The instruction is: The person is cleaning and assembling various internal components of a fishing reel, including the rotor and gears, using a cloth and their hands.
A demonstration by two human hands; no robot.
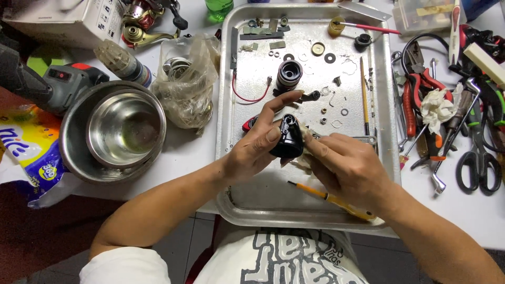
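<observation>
My left hand [258,144] grips a small glossy black housing part [289,138] over a metal tray [231,94]. My right hand [344,165] presses against the part's right side, holding a pale scrap, perhaps tissue, that peeks out under the fingers. A black cylindrical spool [289,73] stands further back on the tray, amid several small washers, screws and springs. A thin red wire [247,93] curves at the tray's left. A yellow-handled screwdriver [336,201] lies on the tray under my right wrist.
Two nested steel bowls [113,131] and a crumpled plastic bag [189,79] sit left of the tray. A cordless drill [47,84] lies far left. Red pliers [415,89], scissors [478,165] and other tools crowd the right side. A thin brush [364,94] lies on the tray.
</observation>
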